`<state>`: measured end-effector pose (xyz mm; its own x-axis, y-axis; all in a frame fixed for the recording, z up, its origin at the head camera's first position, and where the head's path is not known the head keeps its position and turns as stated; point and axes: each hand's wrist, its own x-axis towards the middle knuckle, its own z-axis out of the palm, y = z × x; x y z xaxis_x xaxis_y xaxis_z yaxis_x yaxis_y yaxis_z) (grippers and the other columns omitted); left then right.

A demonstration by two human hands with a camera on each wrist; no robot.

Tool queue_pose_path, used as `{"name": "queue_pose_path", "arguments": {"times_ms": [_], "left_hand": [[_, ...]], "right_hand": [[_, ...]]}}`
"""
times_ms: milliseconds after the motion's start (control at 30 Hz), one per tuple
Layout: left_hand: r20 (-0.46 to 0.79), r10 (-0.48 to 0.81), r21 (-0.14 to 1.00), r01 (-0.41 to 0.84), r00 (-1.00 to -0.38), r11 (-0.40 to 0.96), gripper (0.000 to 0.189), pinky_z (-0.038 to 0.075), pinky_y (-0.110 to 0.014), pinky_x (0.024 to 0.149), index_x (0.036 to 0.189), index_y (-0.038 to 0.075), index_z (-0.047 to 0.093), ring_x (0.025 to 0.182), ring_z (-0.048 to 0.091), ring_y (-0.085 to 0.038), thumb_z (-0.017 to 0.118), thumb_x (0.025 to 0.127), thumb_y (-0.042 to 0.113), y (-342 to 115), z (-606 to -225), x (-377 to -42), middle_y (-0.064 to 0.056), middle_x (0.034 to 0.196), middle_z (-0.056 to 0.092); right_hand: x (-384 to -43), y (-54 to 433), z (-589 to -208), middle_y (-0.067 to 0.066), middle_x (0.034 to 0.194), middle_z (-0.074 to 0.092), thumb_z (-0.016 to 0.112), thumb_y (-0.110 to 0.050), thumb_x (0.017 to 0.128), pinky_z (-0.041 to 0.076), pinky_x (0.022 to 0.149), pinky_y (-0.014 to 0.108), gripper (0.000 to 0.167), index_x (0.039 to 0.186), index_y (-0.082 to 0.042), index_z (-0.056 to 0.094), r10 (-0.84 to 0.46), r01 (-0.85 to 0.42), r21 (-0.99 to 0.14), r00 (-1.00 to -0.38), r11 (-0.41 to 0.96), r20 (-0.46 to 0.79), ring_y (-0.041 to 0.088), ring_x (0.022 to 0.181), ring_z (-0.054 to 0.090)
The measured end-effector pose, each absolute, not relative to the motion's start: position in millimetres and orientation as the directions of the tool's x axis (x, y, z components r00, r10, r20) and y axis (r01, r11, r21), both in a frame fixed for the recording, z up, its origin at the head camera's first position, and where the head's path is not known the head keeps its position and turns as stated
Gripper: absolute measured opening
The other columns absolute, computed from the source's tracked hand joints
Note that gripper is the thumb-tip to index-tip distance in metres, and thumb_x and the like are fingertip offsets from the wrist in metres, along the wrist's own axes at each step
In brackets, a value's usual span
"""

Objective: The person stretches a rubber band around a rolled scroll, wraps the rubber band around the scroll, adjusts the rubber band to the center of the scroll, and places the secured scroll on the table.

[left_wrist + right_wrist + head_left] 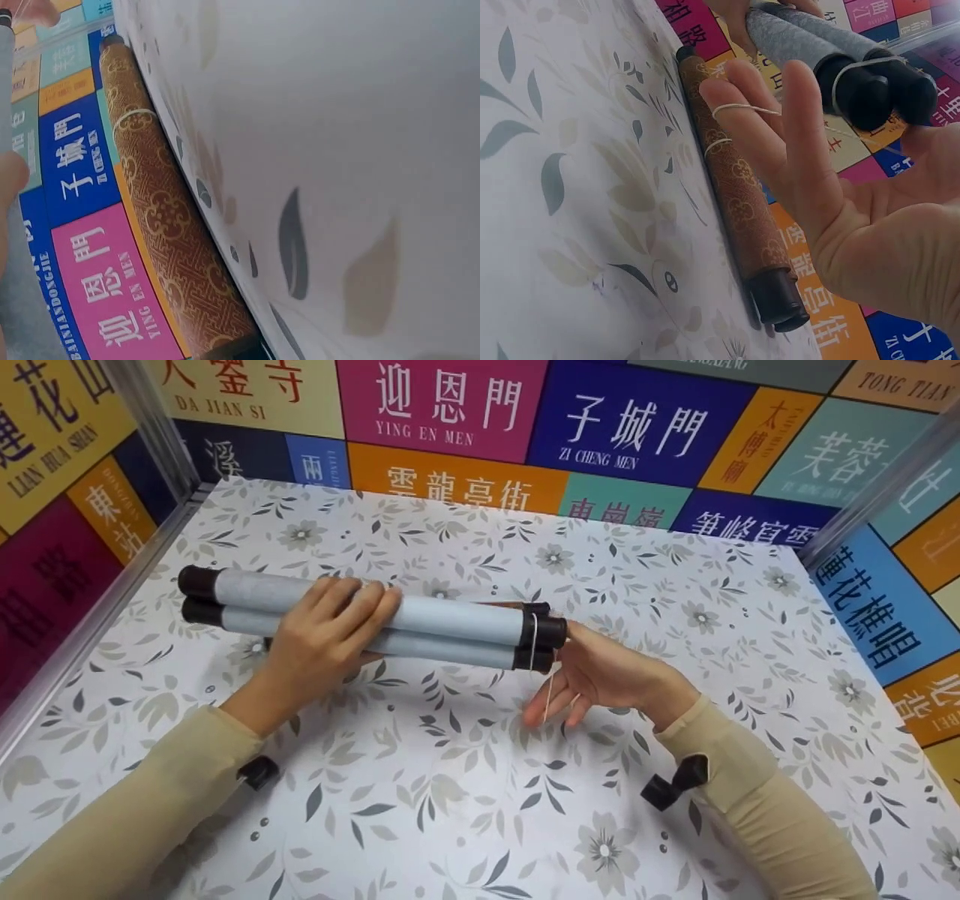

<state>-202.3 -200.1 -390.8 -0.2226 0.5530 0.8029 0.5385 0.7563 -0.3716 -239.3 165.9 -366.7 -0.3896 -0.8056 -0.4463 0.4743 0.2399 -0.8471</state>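
Observation:
Two rolled scrolls in pale blue-grey, with black end knobs, lie side by side in my left hand, which grips them from above near the middle. A thin white elastic cord loops round their right ends. By those ends is my right hand, its fingers spread and fairly straight. In the right wrist view, the cord is hooked over a finger and stretches to the knobs. A brown, gold-patterned scroll lies on the table beyond and below, mostly hidden in the head view; its own pale cord goes round it.
The table has a white cloth with grey leaves and flowers. Panels of coloured sign blocks stand along its back and sides, with clear strips at the corners. Small black devices are strapped at both wrists.

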Motion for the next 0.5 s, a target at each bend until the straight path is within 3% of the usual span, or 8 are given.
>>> {"name": "queue_pose_path", "arguments": {"times_ms": [100,267,500], "left_hand": [[0.803,0.566,-0.402,0.531,-0.187,0.746,0.063,0.054,-0.043,0.090,0.129,0.005,0.061,0.097,0.063,-0.033,0.082,0.077,0.032,-199.2,-387.0,-202.4,-0.012,0.113,0.068],[0.811,0.569,-0.425,0.531,-0.137,0.733,0.045,0.053,-0.042,0.088,0.127,0.005,0.063,0.095,0.063,-0.033,0.071,0.088,0.027,-198.6,-385.2,-203.9,-0.012,0.110,0.068],[0.786,0.597,-0.460,0.492,-0.161,0.739,0.035,0.052,-0.042,0.087,0.126,0.005,0.062,0.095,0.062,-0.032,0.064,0.093,0.017,-197.0,-390.6,-201.8,-0.011,0.109,0.068]], "right_hand": [[-240.3,165.1,-366.8,0.035,0.114,0.067,0.009,-0.069,0.098,0.062,0.061,0.036,0.073,0.154,-0.024,0.017,-0.808,0.476,-0.848,-0.392,0.232,-0.441,0.036,0.094,0.074],[-240.7,165.0,-367.4,0.036,0.118,0.065,0.012,-0.070,0.097,0.062,0.061,0.035,0.079,0.153,-0.014,0.018,-0.799,0.490,-0.840,-0.397,0.231,-0.452,0.037,0.096,0.074],[-238.8,161.5,-367.3,0.035,0.123,0.063,0.016,-0.071,0.097,0.062,0.062,0.035,0.085,0.150,-0.006,0.026,-0.775,0.474,-0.850,-0.440,0.229,-0.454,0.037,0.101,0.073]]}}
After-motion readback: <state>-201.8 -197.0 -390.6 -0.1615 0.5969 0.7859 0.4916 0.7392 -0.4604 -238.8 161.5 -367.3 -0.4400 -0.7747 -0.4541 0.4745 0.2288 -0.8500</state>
